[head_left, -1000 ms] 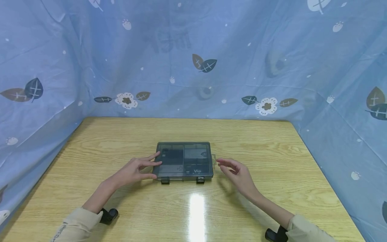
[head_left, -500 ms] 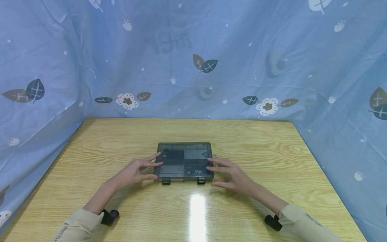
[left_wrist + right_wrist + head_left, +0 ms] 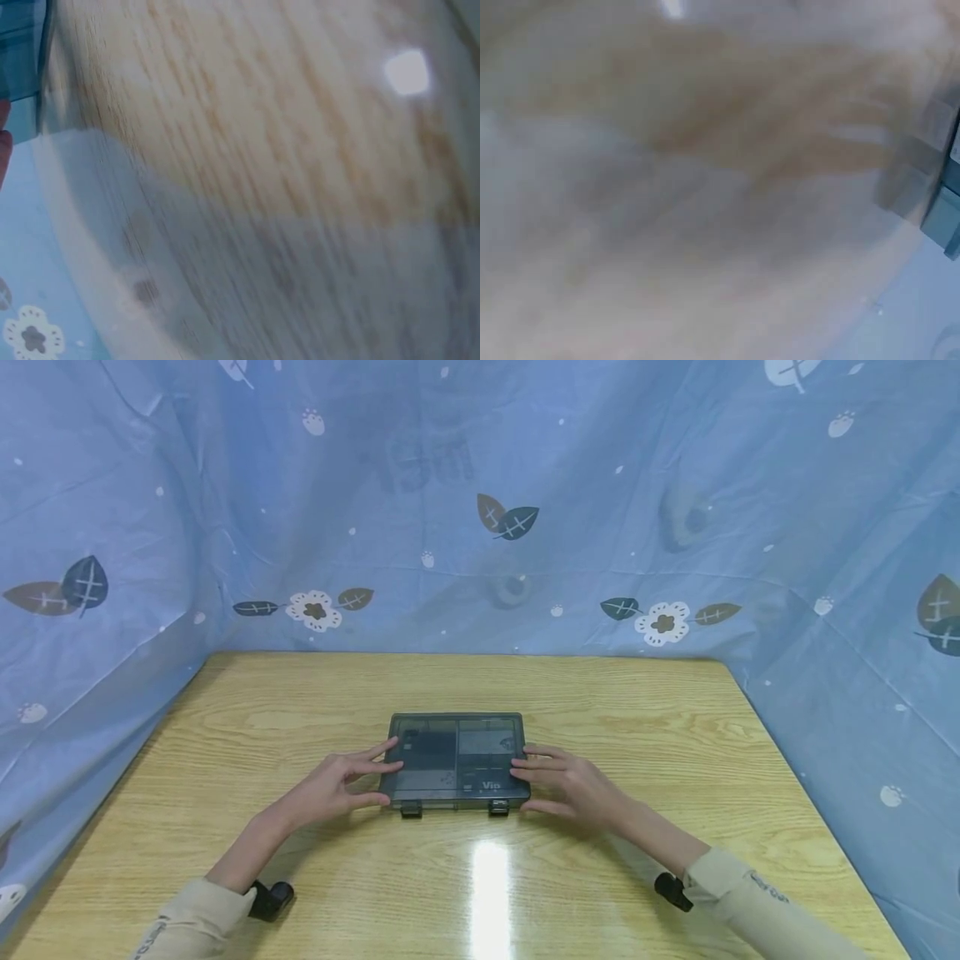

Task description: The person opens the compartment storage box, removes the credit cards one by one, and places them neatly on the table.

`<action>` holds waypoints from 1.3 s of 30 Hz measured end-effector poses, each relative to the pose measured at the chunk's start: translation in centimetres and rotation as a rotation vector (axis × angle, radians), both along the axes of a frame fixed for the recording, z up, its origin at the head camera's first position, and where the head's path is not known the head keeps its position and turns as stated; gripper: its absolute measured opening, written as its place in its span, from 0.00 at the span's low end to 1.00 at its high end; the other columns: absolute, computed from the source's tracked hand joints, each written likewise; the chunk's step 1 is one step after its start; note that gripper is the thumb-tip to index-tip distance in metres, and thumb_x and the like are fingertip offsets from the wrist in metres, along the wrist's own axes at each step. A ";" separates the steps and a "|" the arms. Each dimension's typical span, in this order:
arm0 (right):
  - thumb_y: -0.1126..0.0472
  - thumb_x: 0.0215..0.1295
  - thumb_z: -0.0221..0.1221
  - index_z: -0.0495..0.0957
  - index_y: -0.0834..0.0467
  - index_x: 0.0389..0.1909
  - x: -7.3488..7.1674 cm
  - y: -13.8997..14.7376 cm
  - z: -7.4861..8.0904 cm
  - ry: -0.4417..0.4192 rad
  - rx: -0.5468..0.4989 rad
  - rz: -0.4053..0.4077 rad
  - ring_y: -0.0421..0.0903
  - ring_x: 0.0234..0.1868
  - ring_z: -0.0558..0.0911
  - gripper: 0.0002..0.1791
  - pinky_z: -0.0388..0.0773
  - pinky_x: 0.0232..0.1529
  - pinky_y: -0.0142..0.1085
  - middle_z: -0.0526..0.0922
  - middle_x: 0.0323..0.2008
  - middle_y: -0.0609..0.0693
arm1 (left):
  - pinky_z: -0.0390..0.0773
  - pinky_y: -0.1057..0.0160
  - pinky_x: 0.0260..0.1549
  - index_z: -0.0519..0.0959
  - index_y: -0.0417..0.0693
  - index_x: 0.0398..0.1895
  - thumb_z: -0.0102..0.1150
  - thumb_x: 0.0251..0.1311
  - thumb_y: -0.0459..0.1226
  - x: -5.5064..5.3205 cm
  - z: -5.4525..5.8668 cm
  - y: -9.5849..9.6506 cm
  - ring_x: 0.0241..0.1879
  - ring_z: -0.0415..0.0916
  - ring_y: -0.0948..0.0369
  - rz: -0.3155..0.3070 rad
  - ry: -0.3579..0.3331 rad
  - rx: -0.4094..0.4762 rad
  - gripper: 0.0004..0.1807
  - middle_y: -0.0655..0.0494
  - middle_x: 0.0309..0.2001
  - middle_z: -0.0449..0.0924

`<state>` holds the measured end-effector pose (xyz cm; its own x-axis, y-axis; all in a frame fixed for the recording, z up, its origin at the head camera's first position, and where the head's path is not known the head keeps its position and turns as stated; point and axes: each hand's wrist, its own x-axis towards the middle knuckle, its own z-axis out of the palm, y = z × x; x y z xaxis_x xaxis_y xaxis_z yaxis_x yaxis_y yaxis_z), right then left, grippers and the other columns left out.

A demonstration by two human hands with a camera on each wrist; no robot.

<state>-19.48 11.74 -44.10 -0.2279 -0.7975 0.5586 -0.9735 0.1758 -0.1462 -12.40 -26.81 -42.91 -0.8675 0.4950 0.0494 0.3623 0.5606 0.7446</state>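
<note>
A flat, smoky see-through plastic case (image 3: 431, 785) with compartments lies on the wooden table (image 3: 300, 693), lid down, its two black latches facing the person. My left hand (image 3: 341, 781) touches its left side, two fairly straight fingers on the lid and the thumb at the front corner. On the opposite side, my right hand (image 3: 573, 785) has its fingertips over the right edge and its thumb near the front right corner. In the left wrist view a fingertip (image 3: 4, 139) shows beside the case (image 3: 19, 60). The right wrist view catches only the case's edge (image 3: 945, 210).
A blue patterned cloth (image 3: 420, 527) hangs behind the table and along both sides. Black wrist cameras (image 3: 270, 900) sit below the beige sleeves (image 3: 195, 910). Light glares off the table (image 3: 491, 893) in front of the case.
My right hand has moved left from a small clear piece beside the case onto its right edge, its fingers spreading; that piece is now covered. My left hand and the case have stayed put.
</note>
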 end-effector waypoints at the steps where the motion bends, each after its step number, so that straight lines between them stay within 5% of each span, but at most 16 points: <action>1: 0.53 0.47 0.72 0.82 0.64 0.47 -0.1 0.0 0.2 0.010 0.015 -0.004 0.59 0.52 0.80 0.27 0.79 0.52 0.48 0.84 0.48 0.57 | 0.73 0.49 0.57 0.75 0.48 0.61 0.64 0.57 0.50 0.0 0.0 0.0 0.69 0.55 0.47 0.000 0.001 -0.002 0.30 0.51 0.73 0.53; 8: 0.51 0.49 0.71 0.85 0.62 0.43 -0.3 -0.1 1.0 0.001 0.069 -0.025 0.56 0.51 0.81 0.23 0.82 0.47 0.46 0.86 0.44 0.52 | 0.74 0.50 0.57 0.76 0.49 0.61 0.65 0.57 0.47 0.0 0.0 0.1 0.69 0.57 0.48 0.007 0.011 -0.013 0.29 0.52 0.73 0.54; 14: 0.47 0.45 0.73 0.81 0.60 0.52 0.5 -0.5 1.3 0.047 0.142 -0.092 0.57 0.54 0.79 0.33 0.83 0.45 0.44 0.79 0.56 0.58 | 0.73 0.49 0.57 0.75 0.48 0.61 0.65 0.57 0.48 0.2 0.1 0.0 0.69 0.57 0.47 0.004 0.010 -0.008 0.29 0.50 0.73 0.54; 18: 0.46 0.50 0.70 0.80 0.58 0.54 0.8 -0.9 1.4 0.038 0.200 -0.125 0.57 0.55 0.77 0.31 0.83 0.44 0.43 0.77 0.57 0.59 | 0.73 0.49 0.57 0.75 0.48 0.61 0.65 0.57 0.48 0.2 0.2 0.0 0.69 0.56 0.48 0.000 0.003 -0.006 0.29 0.51 0.74 0.53; 25: 0.49 0.50 0.71 0.83 0.59 0.50 0.5 -1.2 1.7 0.002 0.168 -0.096 0.56 0.51 0.79 0.27 0.84 0.37 0.38 0.82 0.52 0.58 | 0.74 0.47 0.56 0.76 0.48 0.61 0.65 0.57 0.46 0.1 0.1 0.0 0.67 0.59 0.46 -0.003 0.029 -0.013 0.28 0.50 0.73 0.54; 31: 0.50 0.49 0.72 0.83 0.59 0.50 0.2 -1.0 1.6 0.072 0.176 -0.072 0.56 0.48 0.80 0.27 0.83 0.29 0.35 0.83 0.49 0.57 | 0.74 0.44 0.55 0.75 0.47 0.61 0.69 0.54 0.45 0.0 -0.2 0.1 0.66 0.60 0.43 -0.006 0.079 -0.035 0.31 0.48 0.72 0.56; 39: 0.47 0.53 0.68 0.83 0.57 0.50 -0.2 -1.1 2.1 0.108 0.216 -0.055 0.55 0.48 0.81 0.26 0.84 0.31 0.37 0.84 0.48 0.52 | 0.75 0.45 0.54 0.77 0.48 0.59 0.74 0.49 0.40 0.1 -0.2 0.2 0.66 0.62 0.45 0.025 0.154 -0.049 0.31 0.49 0.71 0.59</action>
<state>-19.65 10.60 -41.99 -0.2223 -0.8890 0.4003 -0.9696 0.2447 0.0051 -12.26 -26.59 -43.16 -0.8636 0.4785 0.1589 0.4556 0.6055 0.6526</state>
